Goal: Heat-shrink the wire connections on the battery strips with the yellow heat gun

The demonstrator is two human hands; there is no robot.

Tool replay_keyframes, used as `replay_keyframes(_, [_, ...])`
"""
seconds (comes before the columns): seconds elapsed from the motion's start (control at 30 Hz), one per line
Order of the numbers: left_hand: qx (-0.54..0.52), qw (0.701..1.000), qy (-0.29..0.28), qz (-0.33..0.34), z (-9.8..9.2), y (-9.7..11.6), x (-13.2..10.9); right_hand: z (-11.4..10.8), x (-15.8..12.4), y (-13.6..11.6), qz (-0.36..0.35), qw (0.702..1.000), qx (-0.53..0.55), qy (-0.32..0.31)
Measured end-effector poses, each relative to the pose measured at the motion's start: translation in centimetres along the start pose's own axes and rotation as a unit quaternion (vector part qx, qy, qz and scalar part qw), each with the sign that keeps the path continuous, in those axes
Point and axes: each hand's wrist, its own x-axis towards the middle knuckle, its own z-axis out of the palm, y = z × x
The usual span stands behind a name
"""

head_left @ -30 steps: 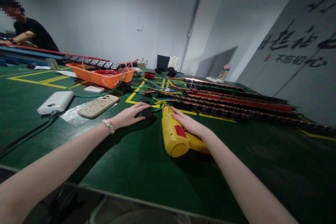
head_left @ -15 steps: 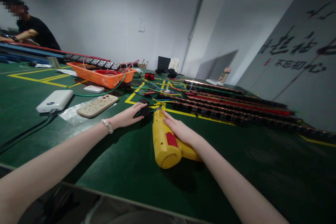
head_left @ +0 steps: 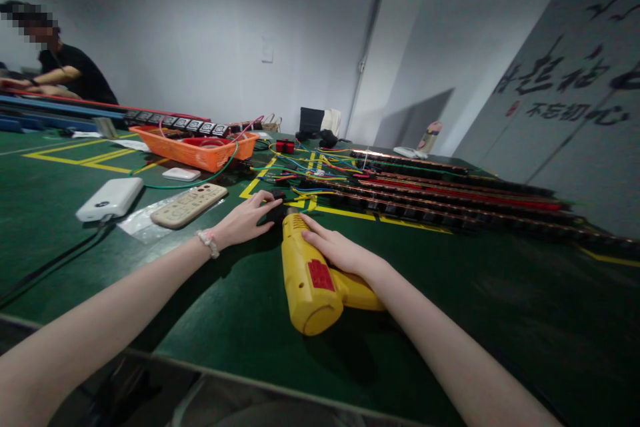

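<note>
A yellow heat gun point(head_left: 303, 267) with a red patch lies on its side on the green table, its nozzle pointing away from me and its handle to the right. My right hand point(head_left: 340, 250) grips it from the right, fingers along the barrel near the nozzle. My left hand point(head_left: 246, 219) is just left of the nozzle, with thumb and fingers around a small black part point(head_left: 276, 211), whose shape I cannot make out. Thin coloured wires point(head_left: 313, 193) run behind the nozzle toward long black strips with copper edges point(head_left: 395, 203).
An orange basket point(head_left: 200, 153) stands at back left. Nearer lie a beige remote-like object point(head_left: 193, 205) on a clear plastic bag point(head_left: 137, 225), a white power bank point(head_left: 111, 200) with a black cable and a flat white box point(head_left: 181, 175). Another person point(head_left: 83, 73) sits far left.
The heat gun's nozzle has shifted slightly left, closer to the black part at my left hand, and my right hand moved with it. The view has tilted a little.
</note>
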Motion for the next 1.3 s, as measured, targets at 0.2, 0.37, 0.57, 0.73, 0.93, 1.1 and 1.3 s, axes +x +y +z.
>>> replay_keyframes(0.2, [-0.003,1.0,0.006,-0.006,0.0,0.1,0.1,-1.4,0.1,1.2,0.009,0.999,0.017,0.027])
replay_keyframes(0.37, [-0.038,0.999,0.006,-0.019,0.0,0.0,0.2,-2.9,0.1,2.9,0.033,0.997,0.018,0.074])
replay_keyframes(0.57, [-0.057,0.998,0.005,-0.014,-0.1,0.0,0.2,-3.2,-0.2,3.5,0.029,0.995,0.003,0.092])
replay_keyframes(0.73, [-0.068,0.998,0.007,-0.013,0.1,0.2,0.2,-2.8,-0.8,2.8,0.032,0.996,0.0,0.082])
replay_keyframes(0.93, [-0.085,0.996,0.011,-0.03,0.5,-0.1,0.1,-1.0,-1.4,0.6,0.014,0.999,-0.002,0.042])
replay_keyframes(1.1, [-0.093,0.995,0.015,-0.026,0.5,0.0,0.1,0.3,-2.0,-1.2,0.003,1.0,-0.017,0.014])
replay_keyframes(1.3, [-0.083,0.996,0.022,-0.025,0.6,0.1,0.1,0.3,-2.3,-1.6,-0.004,1.0,-0.016,-0.004])
